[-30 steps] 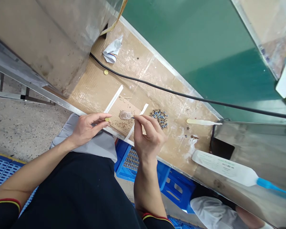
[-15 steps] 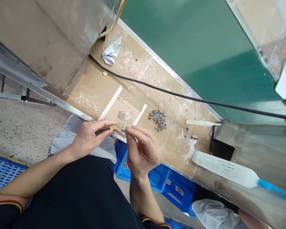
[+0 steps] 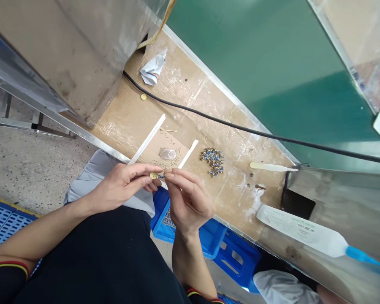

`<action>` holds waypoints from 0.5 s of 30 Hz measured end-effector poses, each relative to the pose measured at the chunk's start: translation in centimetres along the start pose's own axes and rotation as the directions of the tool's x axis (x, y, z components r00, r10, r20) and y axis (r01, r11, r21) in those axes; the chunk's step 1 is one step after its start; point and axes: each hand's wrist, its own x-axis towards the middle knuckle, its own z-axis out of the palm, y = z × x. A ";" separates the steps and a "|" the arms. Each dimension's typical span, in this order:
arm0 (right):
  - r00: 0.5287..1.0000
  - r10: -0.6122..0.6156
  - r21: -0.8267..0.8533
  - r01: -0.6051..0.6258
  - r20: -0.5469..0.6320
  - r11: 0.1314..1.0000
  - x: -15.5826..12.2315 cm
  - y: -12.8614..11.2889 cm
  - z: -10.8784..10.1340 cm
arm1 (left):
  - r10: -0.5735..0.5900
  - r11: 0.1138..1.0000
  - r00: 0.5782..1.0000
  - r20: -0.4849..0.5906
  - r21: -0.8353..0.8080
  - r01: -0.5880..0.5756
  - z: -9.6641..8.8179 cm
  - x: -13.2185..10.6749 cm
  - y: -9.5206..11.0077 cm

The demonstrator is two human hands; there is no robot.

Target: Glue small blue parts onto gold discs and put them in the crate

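Brass disc (image 3: pixel 153 175) sits pinched in my left hand (image 3: pixel 123 185) fingertips at the table's near edge, while my right hand (image 3: pixel 185 198) grips a small blue-tipped part (image 3: pixel 161 176) just right of it, almost touching.

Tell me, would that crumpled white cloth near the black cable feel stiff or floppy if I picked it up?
Probably floppy: the crumpled cloth lies in soft folds on the cardboard-covered bench. Likely light for its size, being thin. It should not roll or slide easily, since its creases rest flat.
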 end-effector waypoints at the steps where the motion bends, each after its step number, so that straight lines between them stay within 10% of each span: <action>1: 1.000 -0.003 0.004 0.003 0.008 1.000 0.1 0.1 -0.1 | 0.001 1.000 1.000 0.008 -0.002 -0.001 0.0 0.0 0.0; 15: 0.978 -0.119 0.107 0.102 0.170 0.989 0.7 0.8 -1.0 | -0.085 0.992 0.994 0.063 -0.089 0.090 0.0 -0.2 0.4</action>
